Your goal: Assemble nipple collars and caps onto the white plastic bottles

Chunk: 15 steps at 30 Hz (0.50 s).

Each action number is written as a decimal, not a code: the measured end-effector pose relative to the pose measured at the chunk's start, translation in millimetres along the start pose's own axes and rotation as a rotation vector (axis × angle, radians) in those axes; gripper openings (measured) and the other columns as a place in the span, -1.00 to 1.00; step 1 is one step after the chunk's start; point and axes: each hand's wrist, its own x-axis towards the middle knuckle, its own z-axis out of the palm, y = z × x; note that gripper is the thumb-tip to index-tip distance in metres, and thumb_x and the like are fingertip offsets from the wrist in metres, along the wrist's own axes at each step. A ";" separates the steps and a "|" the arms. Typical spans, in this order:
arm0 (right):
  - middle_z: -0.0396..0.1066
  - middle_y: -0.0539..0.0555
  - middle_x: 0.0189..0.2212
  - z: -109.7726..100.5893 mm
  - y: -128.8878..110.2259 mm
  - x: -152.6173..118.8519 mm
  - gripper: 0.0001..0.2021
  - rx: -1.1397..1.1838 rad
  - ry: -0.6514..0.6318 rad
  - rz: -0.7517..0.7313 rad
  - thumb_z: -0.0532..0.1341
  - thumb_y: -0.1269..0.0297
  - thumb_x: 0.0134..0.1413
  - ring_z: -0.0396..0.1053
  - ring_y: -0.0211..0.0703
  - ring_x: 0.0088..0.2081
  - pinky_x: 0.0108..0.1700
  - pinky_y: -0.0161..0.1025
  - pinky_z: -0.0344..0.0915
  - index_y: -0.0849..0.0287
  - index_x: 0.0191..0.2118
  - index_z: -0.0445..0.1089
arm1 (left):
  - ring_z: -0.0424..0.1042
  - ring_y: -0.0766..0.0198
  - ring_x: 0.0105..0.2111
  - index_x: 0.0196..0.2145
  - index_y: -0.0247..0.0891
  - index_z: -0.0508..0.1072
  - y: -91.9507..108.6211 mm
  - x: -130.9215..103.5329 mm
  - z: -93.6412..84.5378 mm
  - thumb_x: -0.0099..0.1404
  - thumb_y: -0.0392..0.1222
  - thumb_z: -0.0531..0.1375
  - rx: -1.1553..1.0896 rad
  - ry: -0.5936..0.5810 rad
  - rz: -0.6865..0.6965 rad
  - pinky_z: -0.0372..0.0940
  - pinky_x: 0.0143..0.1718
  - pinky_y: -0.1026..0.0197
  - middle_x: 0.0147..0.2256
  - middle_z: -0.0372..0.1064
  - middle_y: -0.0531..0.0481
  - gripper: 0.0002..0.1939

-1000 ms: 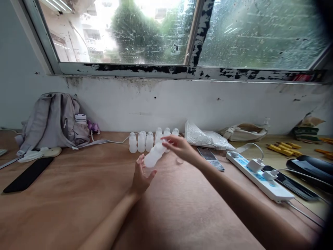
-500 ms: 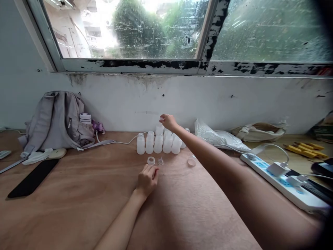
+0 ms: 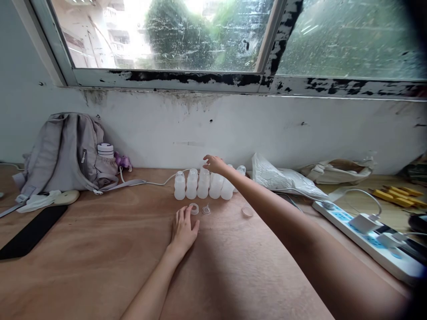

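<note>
Several frosted white plastic bottles [image 3: 191, 184] stand in a tight group near the wall, a front row with others behind. My right hand [image 3: 215, 164] reaches over the third front bottle [image 3: 203, 184]. Its thumb and fingers are curved and parted, close to the top of a bottle behind the row, which is mostly hidden. My left hand [image 3: 183, 229] lies open on the wooden table, fingertips at the near left edge of a white ring cap [image 3: 194, 209]; whether they touch it is unclear. Just right lies a small clear nipple-like part [image 3: 206, 210].
A clear round cover [image 3: 247, 211] lies beside my right forearm. At left are a grey backpack [image 3: 71, 151] and a black flat pad [image 3: 31, 233]. A white plastic bag [image 3: 271, 175], a power strip [image 3: 360, 231] with chargers, and yellow tools [image 3: 396, 195] lie at right.
My right hand has lowered behind the front row along with the bottle it held, and its fingers have parted. My left hand has moved left and spread its fingers beside the ring cap.
</note>
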 end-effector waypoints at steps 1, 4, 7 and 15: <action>0.41 0.14 -0.25 0.5 -0.2 -1.5 -0.71 0.006 0.009 -0.005 0.16 0.31 -0.05 0.29 -0.01 -0.16 -0.14 -0.08 0.14 0.16 -0.13 0.29 | 0.13 0.02 -0.02 0.03 -0.18 0.15 -0.3 -0.5 0.9 0.12 -0.22 0.09 0.030 -0.019 0.002 0.13 -0.07 -0.06 -0.04 0.15 -0.18 -0.52; 0.41 0.17 -0.26 -0.7 -3.7 -7.3 -0.71 0.030 0.062 -0.025 0.16 0.30 -0.05 0.28 0.04 -0.16 -0.15 -0.04 0.14 0.18 -0.13 0.27 | 0.10 -0.01 0.00 0.00 -0.16 0.19 0.1 -1.7 2.1 0.14 -0.18 0.07 0.103 -0.053 0.010 0.11 -0.07 -0.09 -0.02 0.13 -0.19 -0.57; 0.35 0.21 -0.18 -8.6 -12.1 -17.4 -0.73 0.059 0.186 -0.056 0.08 0.31 0.04 0.21 0.06 -0.08 -0.10 -0.04 0.11 0.23 -0.10 0.24 | 0.13 0.02 -0.04 -0.13 -0.20 0.27 0.2 -1.6 2.1 0.13 -0.19 0.08 0.119 -0.048 0.004 0.14 -0.10 -0.04 -0.09 0.18 -0.17 -0.70; 0.32 0.14 -0.29 21.0 -22.9 -116.5 -0.81 0.309 0.423 -0.376 -0.03 0.44 0.08 0.25 -0.08 -0.19 -0.14 -0.15 0.17 0.17 -0.21 0.24 | 0.24 0.15 -0.32 -0.42 -0.22 0.26 2.8 4.1 -3.4 0.18 -0.14 0.05 -0.015 -0.034 -0.052 0.19 -0.28 0.10 -0.36 0.28 -0.04 -0.89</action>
